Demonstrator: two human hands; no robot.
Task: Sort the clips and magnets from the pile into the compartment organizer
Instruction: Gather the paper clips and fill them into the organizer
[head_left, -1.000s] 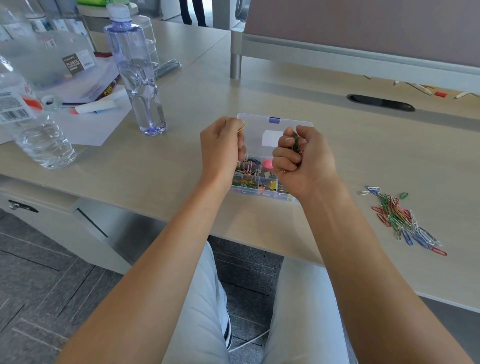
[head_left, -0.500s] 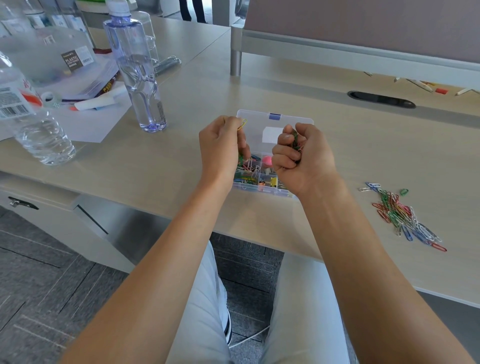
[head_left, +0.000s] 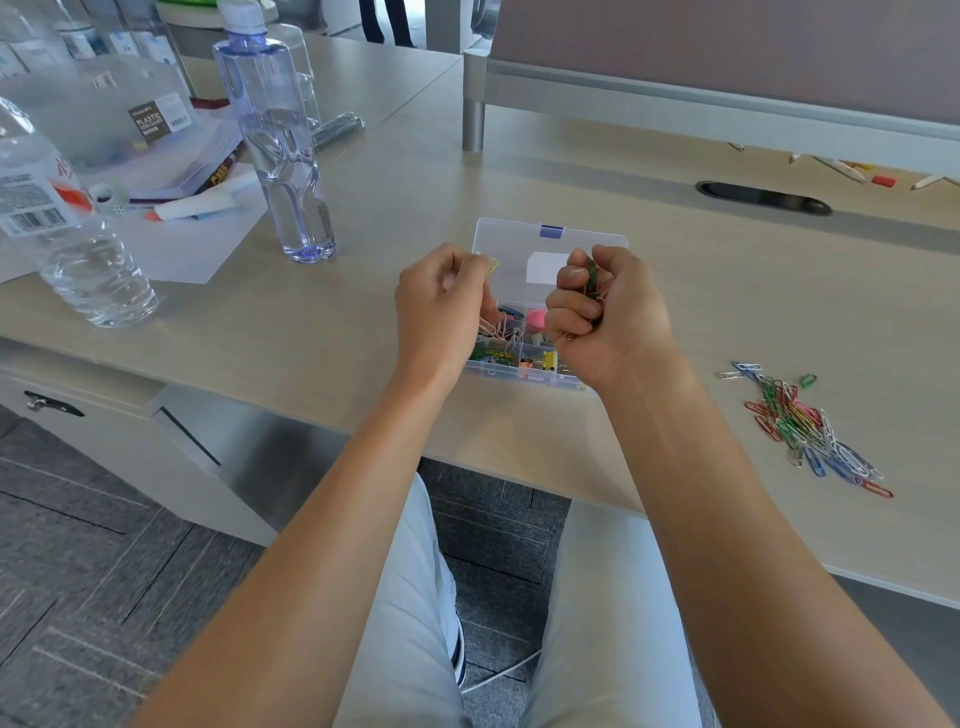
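Little differs from half a second ago: both hands stay raised over the organizer (head_left: 550, 244), in the same pose. The left hand (head_left: 441, 306) still pinches one yellow clip (head_left: 492, 266) between thumb and fingertips. The right hand (head_left: 608, 312) keeps its fingers curled tight on a bunch of clips (head_left: 592, 275), mostly green. The organizer sits near the front edge of the desk (head_left: 363, 291), lid open and tipped back, with clips and a pink piece in its compartments; which compartment holds what is partly hidden by the hands. The pile (head_left: 802, 426) of coloured clips lies unchanged towards the desk's right end, near the front edge.

The pale wood desk also carries two bottles (head_left: 275, 135) and papers at its left end. A grey partition (head_left: 727, 57) runs along the back edge, and grey carpet (head_left: 78, 545) shows below.
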